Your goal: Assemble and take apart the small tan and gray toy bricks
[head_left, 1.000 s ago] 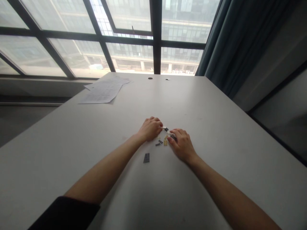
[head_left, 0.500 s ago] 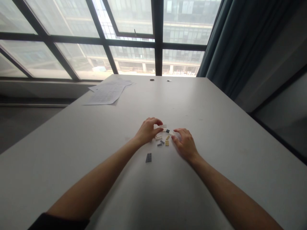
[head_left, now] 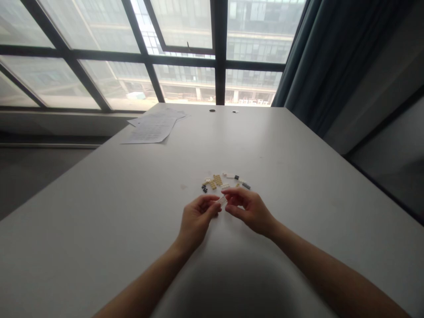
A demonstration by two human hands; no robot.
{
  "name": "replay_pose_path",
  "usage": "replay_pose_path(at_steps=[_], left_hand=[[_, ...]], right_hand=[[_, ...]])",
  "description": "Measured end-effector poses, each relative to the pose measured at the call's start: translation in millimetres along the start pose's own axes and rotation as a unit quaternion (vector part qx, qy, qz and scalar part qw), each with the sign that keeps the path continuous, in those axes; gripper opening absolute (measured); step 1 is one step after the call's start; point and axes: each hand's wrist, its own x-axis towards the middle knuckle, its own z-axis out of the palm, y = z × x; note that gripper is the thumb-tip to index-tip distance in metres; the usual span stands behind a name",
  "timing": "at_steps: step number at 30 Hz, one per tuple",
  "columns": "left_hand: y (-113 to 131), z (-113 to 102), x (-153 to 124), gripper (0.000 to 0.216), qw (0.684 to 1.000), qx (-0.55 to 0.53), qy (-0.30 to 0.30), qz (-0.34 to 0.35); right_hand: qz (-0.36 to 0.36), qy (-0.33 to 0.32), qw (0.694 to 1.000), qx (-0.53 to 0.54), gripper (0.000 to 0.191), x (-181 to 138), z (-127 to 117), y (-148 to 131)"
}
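Note:
A small white toy building brick (head_left: 222,201) is pinched between the thumb and fingers of my left hand (head_left: 198,218), a little above the table. Close on its right is my right hand (head_left: 248,210), fingers curved and thumb apart from them; whether its fingertips touch the brick I cannot tell. Just beyond both hands lie loose building bricks: tan pieces (head_left: 217,179), small black pieces (head_left: 204,188), a white piece (head_left: 207,179), a dark square piece (head_left: 236,177) and a grey piece (head_left: 246,186). My hands hide part of the pile.
The white table (head_left: 304,185) stretches forward to a large framed window (head_left: 185,84). Printed sheets of paper (head_left: 149,130) lie at the far left. Two round holes, one of them (head_left: 212,111), sit near the far edge. A dark curtain (head_left: 308,70) hangs at the right.
My left hand has come nearer to me with the white brick. My right hand has moved left, beside it. More of the pile beyond my hands now shows.

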Motion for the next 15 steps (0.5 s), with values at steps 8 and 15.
replay_pose_path(at_steps=[8, 15], left_hand=[[-9, 2, -6, 0.016, 0.998, 0.032, -0.041, 0.039], [-10, -2, -5, 0.015, 0.993, 0.099, -0.010, 0.062]], right_hand=[[0.015, 0.071, 0.991, -0.116, 0.011, -13, 2, 9], [0.101, 0.060, 0.993, -0.002, 0.010, -20, 10, 7]])
